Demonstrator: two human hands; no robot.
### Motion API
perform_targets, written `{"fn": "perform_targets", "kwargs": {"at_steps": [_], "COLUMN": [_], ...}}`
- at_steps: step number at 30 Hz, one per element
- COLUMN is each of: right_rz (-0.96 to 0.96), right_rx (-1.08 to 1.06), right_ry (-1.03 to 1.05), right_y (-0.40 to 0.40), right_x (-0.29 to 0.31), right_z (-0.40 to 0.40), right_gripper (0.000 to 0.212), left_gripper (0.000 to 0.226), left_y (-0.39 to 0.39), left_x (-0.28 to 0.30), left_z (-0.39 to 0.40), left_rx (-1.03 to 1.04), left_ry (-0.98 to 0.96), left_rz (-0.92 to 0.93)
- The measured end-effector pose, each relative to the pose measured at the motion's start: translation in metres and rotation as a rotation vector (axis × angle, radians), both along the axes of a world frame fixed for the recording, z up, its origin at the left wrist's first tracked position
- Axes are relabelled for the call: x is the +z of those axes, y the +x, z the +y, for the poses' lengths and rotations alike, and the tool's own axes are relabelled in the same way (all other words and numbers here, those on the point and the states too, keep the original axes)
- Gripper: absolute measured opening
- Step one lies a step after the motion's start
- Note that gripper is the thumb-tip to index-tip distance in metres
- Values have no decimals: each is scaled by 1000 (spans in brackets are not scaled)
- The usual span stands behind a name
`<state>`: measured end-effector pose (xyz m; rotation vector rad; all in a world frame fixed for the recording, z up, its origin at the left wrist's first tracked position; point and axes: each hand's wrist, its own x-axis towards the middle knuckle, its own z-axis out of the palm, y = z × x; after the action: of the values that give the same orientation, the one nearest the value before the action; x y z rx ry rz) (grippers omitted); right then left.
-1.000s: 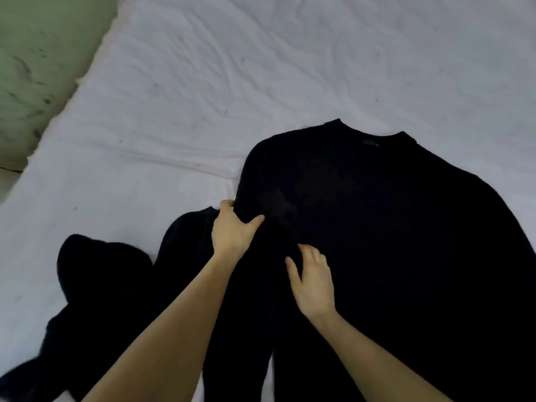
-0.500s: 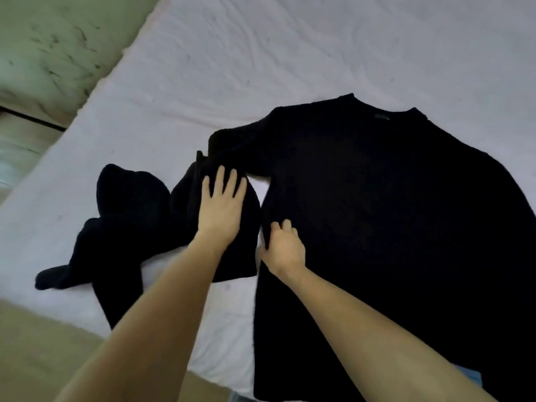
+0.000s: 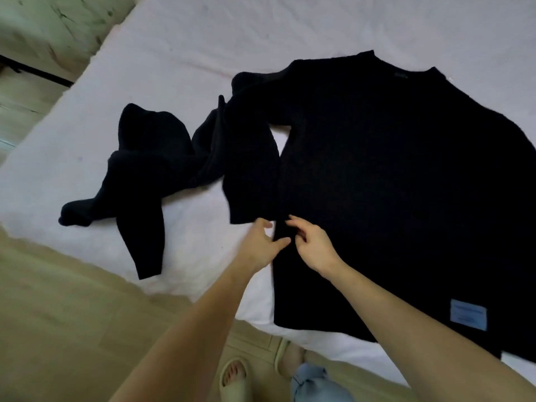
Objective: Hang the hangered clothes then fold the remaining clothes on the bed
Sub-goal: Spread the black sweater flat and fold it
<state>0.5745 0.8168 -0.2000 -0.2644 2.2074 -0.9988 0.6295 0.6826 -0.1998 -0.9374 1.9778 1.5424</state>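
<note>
A black sweater (image 3: 391,184) lies flat at right on the white bed (image 3: 203,39), left sleeve folded down; crumpled black garment (image 3: 145,166) lies left.

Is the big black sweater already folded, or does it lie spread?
Mostly spread: the black sweater lies flat on the bed, only its sleeve turned down alongside.

We see a black sweater (image 3: 391,184) flat on the bed (image 3: 174,53), both hands, left (image 3: 261,246) and right (image 3: 314,246), open at its near-left edge.
</note>
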Motion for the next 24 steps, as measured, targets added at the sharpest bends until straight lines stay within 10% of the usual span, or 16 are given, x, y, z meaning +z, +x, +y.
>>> {"fn": "perform_targets", "kwargs": {"at_steps": [6,10,14,24], "right_rz": [263,304,368,658], "right_rx": [6,222,471,346], "right_ry": [111,165,398,398], "right_y": [93,129,145,159], "right_x": [4,9,-11,-30], "right_z": [34,41,44,39], "right_gripper": [41,60,98,77], "left_gripper": [24,33,37,28], "left_y": [50,66,90,104], "left_x": [-5,-4,-10,-5], "left_z": [25,20,30,13], "left_rx": [-113,209,43,-349], "left_ry": [-265,-116,90,-668], "left_rz": [149,124,46,357]}}
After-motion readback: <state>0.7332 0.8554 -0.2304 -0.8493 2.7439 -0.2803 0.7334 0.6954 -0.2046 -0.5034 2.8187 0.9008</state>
